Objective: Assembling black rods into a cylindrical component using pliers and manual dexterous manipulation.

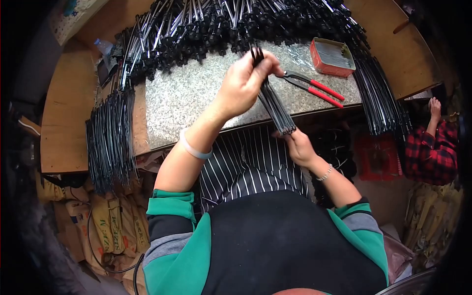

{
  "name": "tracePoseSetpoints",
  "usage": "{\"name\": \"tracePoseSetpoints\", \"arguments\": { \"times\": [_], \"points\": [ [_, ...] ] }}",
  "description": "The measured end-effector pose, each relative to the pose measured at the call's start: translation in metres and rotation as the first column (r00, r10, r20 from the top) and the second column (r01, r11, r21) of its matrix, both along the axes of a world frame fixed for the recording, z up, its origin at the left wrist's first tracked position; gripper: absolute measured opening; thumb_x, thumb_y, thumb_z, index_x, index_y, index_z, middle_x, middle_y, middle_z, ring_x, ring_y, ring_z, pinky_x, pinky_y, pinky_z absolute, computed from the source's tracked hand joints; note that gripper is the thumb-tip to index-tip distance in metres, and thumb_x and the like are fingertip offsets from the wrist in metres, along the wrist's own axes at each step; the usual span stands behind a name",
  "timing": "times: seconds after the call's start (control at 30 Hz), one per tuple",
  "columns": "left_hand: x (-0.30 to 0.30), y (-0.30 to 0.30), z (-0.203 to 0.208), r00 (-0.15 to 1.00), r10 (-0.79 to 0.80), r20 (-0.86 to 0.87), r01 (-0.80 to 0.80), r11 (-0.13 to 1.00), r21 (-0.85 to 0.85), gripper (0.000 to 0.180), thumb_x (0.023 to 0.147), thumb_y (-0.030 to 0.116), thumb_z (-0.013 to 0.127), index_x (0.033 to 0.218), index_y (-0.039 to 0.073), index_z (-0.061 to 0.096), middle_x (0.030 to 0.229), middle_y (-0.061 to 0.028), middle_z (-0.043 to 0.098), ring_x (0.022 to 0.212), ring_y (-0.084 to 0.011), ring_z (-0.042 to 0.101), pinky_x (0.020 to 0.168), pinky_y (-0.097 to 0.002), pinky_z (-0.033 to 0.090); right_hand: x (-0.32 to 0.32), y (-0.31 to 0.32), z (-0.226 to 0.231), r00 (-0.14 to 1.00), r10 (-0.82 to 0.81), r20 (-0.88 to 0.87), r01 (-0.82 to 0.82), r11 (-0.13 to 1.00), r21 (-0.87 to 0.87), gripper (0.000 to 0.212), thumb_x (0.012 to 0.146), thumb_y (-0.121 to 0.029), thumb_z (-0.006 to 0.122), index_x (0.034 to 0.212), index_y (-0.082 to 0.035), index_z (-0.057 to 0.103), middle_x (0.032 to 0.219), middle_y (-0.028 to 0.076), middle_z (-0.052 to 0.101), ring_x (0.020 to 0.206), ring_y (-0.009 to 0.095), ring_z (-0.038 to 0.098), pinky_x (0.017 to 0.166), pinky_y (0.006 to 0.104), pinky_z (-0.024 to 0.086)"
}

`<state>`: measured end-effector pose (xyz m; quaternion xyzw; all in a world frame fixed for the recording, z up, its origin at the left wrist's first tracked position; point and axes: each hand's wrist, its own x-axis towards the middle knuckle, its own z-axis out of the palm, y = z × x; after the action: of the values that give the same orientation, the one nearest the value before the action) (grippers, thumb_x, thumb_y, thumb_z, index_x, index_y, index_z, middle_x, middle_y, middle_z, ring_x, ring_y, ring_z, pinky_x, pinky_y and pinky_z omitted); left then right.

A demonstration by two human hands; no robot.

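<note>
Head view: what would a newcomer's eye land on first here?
Probably the heap of black parts with shiny rods across the far side of the table. Next, the bundle of slim black rods mid-picture, the left hand gripping its upper part, the right hand at its lower end. Red-handled pliers stand out on the table to its right.

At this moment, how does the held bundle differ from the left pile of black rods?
The held bundle is narrow; the left pile is much wider. The held bundle is gripped by the left hand and right hand, while the left pile hangs partly over the table edge. Both consist of long, thin, dark pieces.
</note>
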<state>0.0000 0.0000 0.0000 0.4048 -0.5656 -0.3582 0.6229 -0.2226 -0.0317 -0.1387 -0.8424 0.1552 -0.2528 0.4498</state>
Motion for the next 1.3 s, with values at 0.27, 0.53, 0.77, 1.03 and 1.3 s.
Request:
{"name": "tracePoseSetpoints", "arguments": {
  "times": [0.27, 0.53, 0.77, 1.03, 1.3],
  "points": [
    [-0.002, 0.018, -0.040, 0.708, 0.310, 0.635, -0.242, 0.951, -0.194, 0.016, 0.083, 0.004, 0.058, 0.098, 0.005, 0.060, 0.092, -0.0114, 0.060, 0.090, -0.0260, 0.060, 0.078, -0.0288, 0.048, -0.005, -0.018, 0.044, 0.834, -0.170, -0.525, -0.066, 0.914, -0.401, 0.021, 0.084, -0.012, 0.055, 0.102, -0.002, 0.056, 0.081, 0.017, 0.062, 0.075, 0.033, 0.060, 0.068, 0.0420, 0.047],
    [-0.006, 0.023, -0.040, 0.619, 0.294, 0.728, -0.294, 0.947, -0.132, 0.033, 0.074, 0.002, 0.066, 0.106, 0.009, 0.065, 0.085, -0.0086, 0.055, 0.074, -0.0216, 0.056, 0.067, -0.0300, 0.047, 0.066, -0.056, 0.094, 0.994, -0.090, -0.056, 0.071, 0.959, -0.273, 0.022, 0.075, -0.014, 0.068, 0.093, -0.003, 0.065, 0.089, 0.010, 0.060, 0.076, 0.026, 0.060, 0.067, 0.0339, 0.050],
    [0.006, 0.028, -0.055, 0.616, 0.430, 0.660, -0.273, 0.903, -0.333, 0.041, 0.068, -0.001, 0.071, 0.107, 0.008, 0.064, 0.091, -0.0092, 0.057, 0.073, -0.0215, 0.059, 0.063, -0.0279, 0.049, 0.084, -0.074, 0.071, 0.987, 0.162, -0.007, -0.158, 0.952, -0.263, 0.027, 0.073, -0.009, 0.067, 0.100, -0.009, 0.064, 0.094, 0.009, 0.058, 0.082, 0.026, 0.060, 0.070, 0.0337, 0.050],
    [-0.003, 0.029, -0.047, 0.751, 0.501, 0.430, -0.394, 0.863, -0.317, 0.030, 0.069, -0.004, 0.069, 0.098, 0.005, 0.067, 0.094, -0.0112, 0.061, 0.084, -0.0234, 0.062, 0.071, -0.0292, 0.051, 0.090, -0.073, 0.072, 0.982, 0.180, -0.055, -0.188, 0.942, -0.277, 0.027, 0.071, -0.006, 0.065, 0.098, -0.009, 0.064, 0.092, 0.007, 0.059, 0.084, 0.027, 0.060, 0.071, 0.0355, 0.050],
    [-0.015, 0.018, -0.042, 0.840, 0.249, 0.483, -0.073, 0.932, -0.355, 0.036, 0.069, -0.010, 0.061, 0.099, 0.008, 0.069, 0.105, -0.0124, 0.062, 0.096, -0.0253, 0.062, 0.081, -0.0314, 0.051, 0.088, -0.079, 0.076, 0.980, 0.186, -0.068, -0.197, 0.950, -0.243, 0.024, 0.071, -0.006, 0.064, 0.095, -0.009, 0.066, 0.095, 0.007, 0.059, 0.081, 0.027, 0.061, 0.069, 0.0336, 0.050]
  ]
}}
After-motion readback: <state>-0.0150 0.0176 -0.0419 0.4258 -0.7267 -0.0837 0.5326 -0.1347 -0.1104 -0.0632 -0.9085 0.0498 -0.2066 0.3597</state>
